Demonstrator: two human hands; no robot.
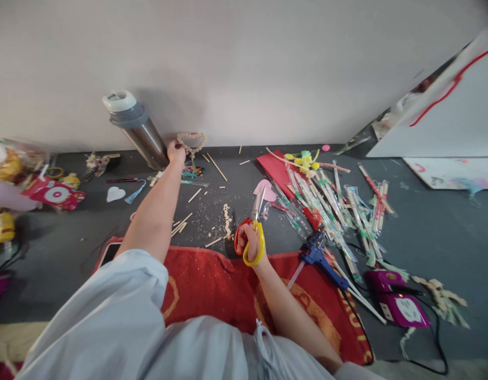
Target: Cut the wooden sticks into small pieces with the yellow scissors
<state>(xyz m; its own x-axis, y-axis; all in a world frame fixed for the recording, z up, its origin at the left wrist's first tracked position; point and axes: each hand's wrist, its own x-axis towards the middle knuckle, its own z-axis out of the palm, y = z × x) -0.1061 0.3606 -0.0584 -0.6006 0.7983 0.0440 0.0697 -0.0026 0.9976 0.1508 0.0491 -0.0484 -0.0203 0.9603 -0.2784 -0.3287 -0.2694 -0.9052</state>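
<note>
At the back of the table, by the wall, my left hand (176,152) is closed on the edge of a heart-shaped ring (205,141) covered in small cream pieces, with something hanging from its lower tip. My right hand (247,241) grips a pair of scissors (259,203) by its red and yellow handles, blades pointing away from me and nearly together. Just past the blades lies a pink paper heart (266,189). Between my hands are cut wooden sticks (182,224) and a small heap of cream chips (227,219).
A steel flask (143,134) stands just left of my left hand. At right lie wrapped chopsticks (327,203), a red envelope (275,171), a blue glue gun (323,261) and a purple power strip (397,301) with a black cable. A red towel (212,285) covers the front edge.
</note>
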